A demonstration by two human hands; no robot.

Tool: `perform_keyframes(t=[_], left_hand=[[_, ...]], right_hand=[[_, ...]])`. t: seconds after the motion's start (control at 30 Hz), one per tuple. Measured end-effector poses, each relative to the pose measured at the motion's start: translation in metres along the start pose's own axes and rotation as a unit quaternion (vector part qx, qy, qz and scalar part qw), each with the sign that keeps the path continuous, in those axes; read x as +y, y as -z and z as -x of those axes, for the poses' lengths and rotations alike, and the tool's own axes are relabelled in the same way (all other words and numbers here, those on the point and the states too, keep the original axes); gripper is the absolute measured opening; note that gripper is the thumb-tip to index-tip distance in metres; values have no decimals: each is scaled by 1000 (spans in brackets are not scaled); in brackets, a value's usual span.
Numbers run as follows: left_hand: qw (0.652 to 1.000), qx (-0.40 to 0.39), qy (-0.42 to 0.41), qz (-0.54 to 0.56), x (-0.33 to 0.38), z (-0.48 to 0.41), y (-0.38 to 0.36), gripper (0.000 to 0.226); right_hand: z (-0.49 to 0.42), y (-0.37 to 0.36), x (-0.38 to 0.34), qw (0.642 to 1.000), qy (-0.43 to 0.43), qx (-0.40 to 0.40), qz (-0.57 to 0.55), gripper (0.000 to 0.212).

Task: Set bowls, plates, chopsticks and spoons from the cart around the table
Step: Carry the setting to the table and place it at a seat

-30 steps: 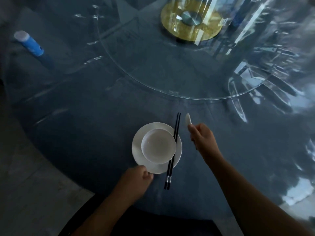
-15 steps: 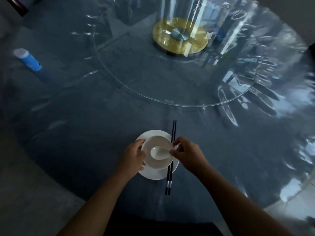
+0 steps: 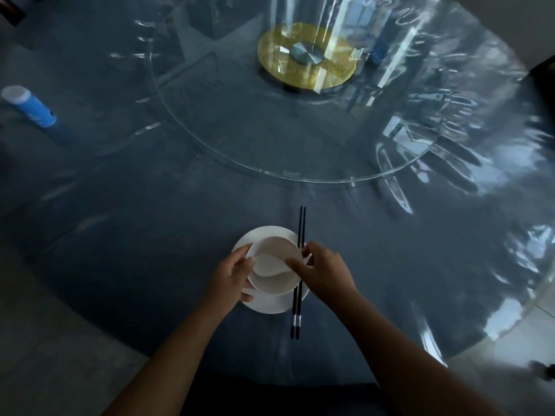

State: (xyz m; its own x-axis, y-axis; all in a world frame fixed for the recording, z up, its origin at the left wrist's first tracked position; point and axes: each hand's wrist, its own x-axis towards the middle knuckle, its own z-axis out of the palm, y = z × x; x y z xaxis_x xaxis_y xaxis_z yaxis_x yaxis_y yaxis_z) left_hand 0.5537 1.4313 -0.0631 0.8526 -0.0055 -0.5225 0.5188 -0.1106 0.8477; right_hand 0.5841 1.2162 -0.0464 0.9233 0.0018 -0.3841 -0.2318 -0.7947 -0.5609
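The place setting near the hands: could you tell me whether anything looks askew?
Yes: the chopsticks lie across the plate's right rim, not on the table beside it. The bowl, held by the left hand, and the spoon, pinched by the right hand, look fine.

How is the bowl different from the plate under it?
The bowl is smaller and deeper; the plate is wider and nearly flat. The bowl sits on the plate, while the plate rests on the table. The bowl holds a spoon and the left hand grips its side; the plate only has the chopsticks lying across its right edge. Both are round and white.
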Motion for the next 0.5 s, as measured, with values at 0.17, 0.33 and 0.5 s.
perform_keyframes(t=[0.17,0.33,0.5], left_hand=[[967,102,-65,-224,15,15,5,20],[926,75,-174,-326,47,50,-33,5],[898,-53,-247,-360,67,79,-150,6]], right_hand=[[19,32,16,999,-2,32,-24,36],[54,80,56,994,-23,63,-91,39],[118,140,141,988,-35,115,-98,34]])
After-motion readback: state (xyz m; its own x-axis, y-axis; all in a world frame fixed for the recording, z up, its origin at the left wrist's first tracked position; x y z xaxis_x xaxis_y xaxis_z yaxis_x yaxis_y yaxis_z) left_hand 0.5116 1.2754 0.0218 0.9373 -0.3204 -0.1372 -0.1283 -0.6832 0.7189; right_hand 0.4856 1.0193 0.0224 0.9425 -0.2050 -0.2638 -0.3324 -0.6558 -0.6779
